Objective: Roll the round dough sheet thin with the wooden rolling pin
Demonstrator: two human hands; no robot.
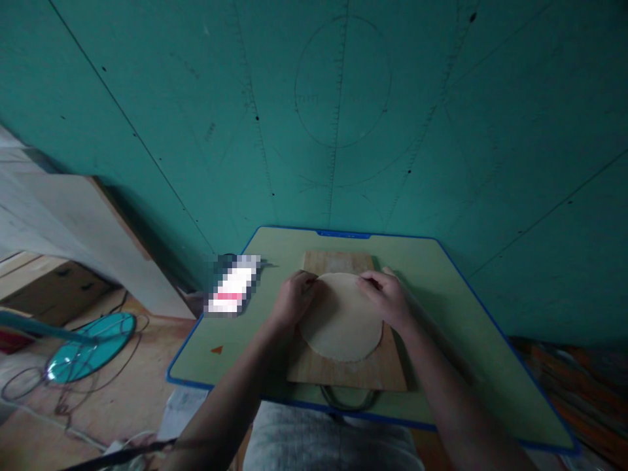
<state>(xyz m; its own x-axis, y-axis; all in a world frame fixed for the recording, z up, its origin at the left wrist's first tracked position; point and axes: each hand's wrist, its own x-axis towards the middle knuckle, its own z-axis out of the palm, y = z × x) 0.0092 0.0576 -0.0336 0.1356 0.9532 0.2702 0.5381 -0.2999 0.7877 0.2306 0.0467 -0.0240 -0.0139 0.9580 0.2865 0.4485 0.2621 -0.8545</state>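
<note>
A thin round sheet of rolled dough (341, 320) lies over a wooden board (338, 374), wider than the board at its sides. My left hand (297, 294) is closed on the upper left edge of the sheet, fingers pinched together. At the upper right edge, my right hand (386, 293) pinches the dough in the same way. Just beyond my right hand shows the pale end of a stick-like thing (388, 269); my hand and forearm hide part of it. Whitish, flour-like dust marks the board's far end.
The board rests on a pale green table (461, 340) with a blue rim, against a green wall (343, 131). A pixelated phone-like object (233, 288) and a small orange triangle (216, 350) are on the left. Cables and a turquoise round base (93, 347) stand on the floor.
</note>
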